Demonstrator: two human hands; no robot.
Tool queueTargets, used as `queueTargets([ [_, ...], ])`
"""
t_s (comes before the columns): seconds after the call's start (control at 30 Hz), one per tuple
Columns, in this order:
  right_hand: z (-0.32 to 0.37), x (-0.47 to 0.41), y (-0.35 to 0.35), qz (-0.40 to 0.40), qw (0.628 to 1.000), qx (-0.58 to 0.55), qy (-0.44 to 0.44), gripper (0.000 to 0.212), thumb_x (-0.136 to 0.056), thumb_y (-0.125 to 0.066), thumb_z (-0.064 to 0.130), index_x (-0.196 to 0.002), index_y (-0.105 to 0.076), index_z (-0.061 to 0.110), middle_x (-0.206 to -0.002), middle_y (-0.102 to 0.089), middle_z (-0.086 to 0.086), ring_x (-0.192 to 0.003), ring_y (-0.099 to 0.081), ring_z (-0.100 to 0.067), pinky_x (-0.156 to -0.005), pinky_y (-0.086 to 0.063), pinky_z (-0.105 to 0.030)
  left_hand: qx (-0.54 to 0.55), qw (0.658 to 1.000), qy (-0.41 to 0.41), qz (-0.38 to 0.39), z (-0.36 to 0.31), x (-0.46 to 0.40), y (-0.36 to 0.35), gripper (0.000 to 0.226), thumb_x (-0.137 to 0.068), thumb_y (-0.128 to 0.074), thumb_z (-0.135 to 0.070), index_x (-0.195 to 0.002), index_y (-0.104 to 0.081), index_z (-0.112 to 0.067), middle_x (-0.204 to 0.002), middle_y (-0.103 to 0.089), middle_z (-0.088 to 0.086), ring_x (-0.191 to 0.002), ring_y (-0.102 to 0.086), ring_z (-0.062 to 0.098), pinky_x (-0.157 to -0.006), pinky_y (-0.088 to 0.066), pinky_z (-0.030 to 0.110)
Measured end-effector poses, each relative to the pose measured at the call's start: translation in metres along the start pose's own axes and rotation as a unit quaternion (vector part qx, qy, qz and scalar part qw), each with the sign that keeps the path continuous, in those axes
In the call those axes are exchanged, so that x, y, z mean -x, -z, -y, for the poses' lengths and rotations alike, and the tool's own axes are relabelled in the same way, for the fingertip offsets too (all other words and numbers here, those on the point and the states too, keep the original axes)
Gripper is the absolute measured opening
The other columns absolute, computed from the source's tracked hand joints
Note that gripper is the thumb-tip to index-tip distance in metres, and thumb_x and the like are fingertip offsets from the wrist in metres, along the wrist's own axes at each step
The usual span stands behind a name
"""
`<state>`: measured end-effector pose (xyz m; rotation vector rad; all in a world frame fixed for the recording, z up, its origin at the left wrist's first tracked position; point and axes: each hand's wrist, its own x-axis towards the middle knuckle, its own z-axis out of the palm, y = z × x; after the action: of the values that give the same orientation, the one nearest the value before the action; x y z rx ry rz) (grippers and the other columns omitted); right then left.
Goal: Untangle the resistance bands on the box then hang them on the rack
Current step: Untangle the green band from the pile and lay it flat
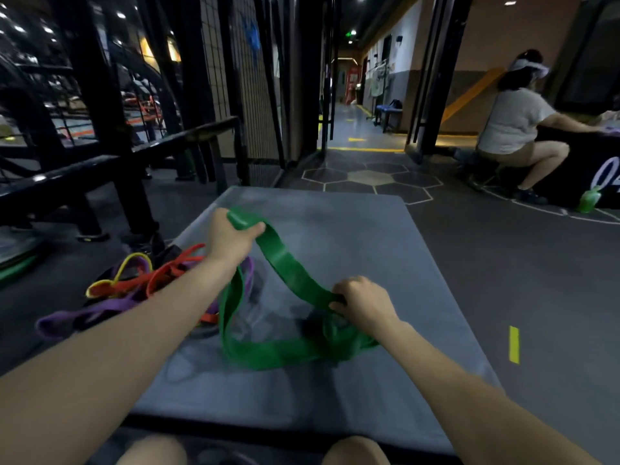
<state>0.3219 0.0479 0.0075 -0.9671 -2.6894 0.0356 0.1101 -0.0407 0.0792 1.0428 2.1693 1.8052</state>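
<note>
A wide green resistance band (288,273) loops across the grey top of the box (352,229). My left hand (228,238) grips its far end, raised above the box. My right hand (364,300) pinches the band lower down near the middle, where it twists into a knot-like bunch (330,333). At the box's left edge lies a tangled pile of orange bands (157,280), a purple band (84,313) and a yellow band (129,266), partly hidden by my left forearm.
A black metal rack and rails (110,169) stand to the left. A seated person (516,125) works at a black box at the far right, with a green bottle (588,199) on the floor. A corridor runs straight ahead.
</note>
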Motion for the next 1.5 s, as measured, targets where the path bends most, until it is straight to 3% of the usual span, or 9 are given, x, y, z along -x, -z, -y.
queueTargets([
  [0.1,0.010,-0.001,-0.012,0.030,0.999,-0.016,0.029,0.026,-0.088,-0.058,0.033,-0.104,-0.065,0.013,-0.110,-0.061,-0.007,-0.107,-0.052,-0.028,-0.077,-0.043,-0.033,-0.118,0.992,-0.006,0.037,0.016,0.026,-0.028,0.048,-0.074,-0.077,-0.028,-0.108,-0.052,-0.007,-0.107,-0.064,0.010,-0.099,-0.060,0.028,-0.085,-0.048,0.040],
  [0.33,0.017,0.010,-0.033,0.059,0.995,-0.046,0.058,0.031,-0.083,-0.064,0.031,-0.110,-0.064,0.016,-0.113,-0.063,-0.007,-0.107,-0.056,-0.029,-0.083,-0.042,-0.035,-0.226,0.940,-0.030,0.254,0.066,0.067,-0.060,0.059,-0.073,-0.077,-0.032,-0.120,-0.051,-0.011,-0.119,-0.062,0.009,-0.109,-0.058,0.024,-0.084,-0.043,0.027],
  [0.57,0.008,0.011,-0.039,0.082,0.986,-0.148,0.009,0.023,-0.077,-0.071,0.021,-0.098,-0.068,0.012,-0.104,-0.065,-0.007,-0.096,-0.058,-0.027,-0.079,-0.049,-0.037,-0.266,0.897,-0.054,0.350,0.071,0.067,-0.049,0.067,-0.062,-0.085,-0.024,-0.120,-0.051,-0.017,-0.111,-0.060,-0.005,-0.100,-0.056,0.013,-0.073,-0.036,0.021],
  [0.8,0.006,0.015,-0.040,0.049,0.974,-0.220,-0.016,0.025,-0.073,-0.076,0.015,-0.097,-0.070,0.011,-0.102,-0.066,-0.005,-0.094,-0.060,-0.020,-0.088,-0.046,-0.031,-0.359,0.870,-0.103,0.323,0.086,0.075,-0.053,0.066,-0.066,-0.075,-0.029,-0.125,-0.047,-0.025,-0.119,-0.062,0.002,-0.107,-0.059,0.026,-0.079,-0.046,0.029],
  [0.9,0.000,0.018,-0.036,0.013,0.966,-0.252,-0.048,0.039,-0.072,-0.079,0.025,-0.106,-0.065,0.009,-0.104,-0.059,-0.005,-0.090,-0.053,-0.015,-0.080,-0.039,-0.017,-0.354,0.871,-0.104,0.323,0.091,0.074,-0.052,0.062,-0.066,-0.075,-0.034,-0.122,-0.050,-0.024,-0.120,-0.062,0.002,-0.108,-0.059,0.026,-0.082,-0.049,0.033],
  [1.03,-0.009,0.027,-0.034,0.016,0.956,-0.276,-0.101,0.039,-0.081,-0.070,0.031,-0.108,-0.061,0.006,-0.100,-0.059,-0.005,-0.086,-0.056,-0.014,-0.070,-0.037,-0.013,-0.289,0.921,-0.050,0.257,0.101,0.075,-0.047,0.064,-0.063,-0.079,-0.038,-0.118,-0.054,-0.018,-0.116,-0.064,0.004,-0.105,-0.060,0.025,-0.085,-0.049,0.035],
  [1.17,-0.016,0.033,-0.031,0.008,0.948,-0.286,-0.137,0.036,-0.090,-0.057,0.034,-0.113,-0.059,0.006,-0.100,-0.064,-0.006,-0.089,-0.059,-0.017,-0.073,-0.041,-0.019,-0.146,0.978,0.000,0.152,0.083,0.054,-0.043,0.047,-0.060,-0.085,-0.021,-0.100,-0.063,-0.008,-0.091,-0.065,0.001,-0.086,-0.062,0.018,-0.072,-0.044,0.025],
  [1.3,-0.015,0.031,-0.030,0.072,0.956,-0.261,-0.116,0.036,-0.084,-0.067,0.028,-0.113,-0.060,0.007,-0.104,-0.066,-0.008,-0.091,-0.062,-0.020,-0.077,-0.046,-0.026,-0.121,0.985,0.008,0.120,0.072,0.049,-0.039,0.042,-0.061,-0.085,-0.018,-0.095,-0.062,-0.010,-0.087,-0.062,0.000,-0.080,-0.056,0.016,-0.069,-0.038,0.022],
  [1.5,0.012,0.008,-0.053,0.123,0.932,-0.316,-0.130,0.051,-0.067,-0.080,0.040,-0.105,-0.062,0.012,-0.096,-0.067,-0.001,-0.089,-0.062,-0.018,-0.076,-0.048,-0.026,-0.046,0.994,0.055,0.085,0.075,0.042,-0.026,0.034,-0.057,-0.086,-0.017,-0.084,-0.066,-0.010,-0.082,-0.071,0.006,-0.078,-0.068,0.023,-0.074,-0.055,0.039],
])
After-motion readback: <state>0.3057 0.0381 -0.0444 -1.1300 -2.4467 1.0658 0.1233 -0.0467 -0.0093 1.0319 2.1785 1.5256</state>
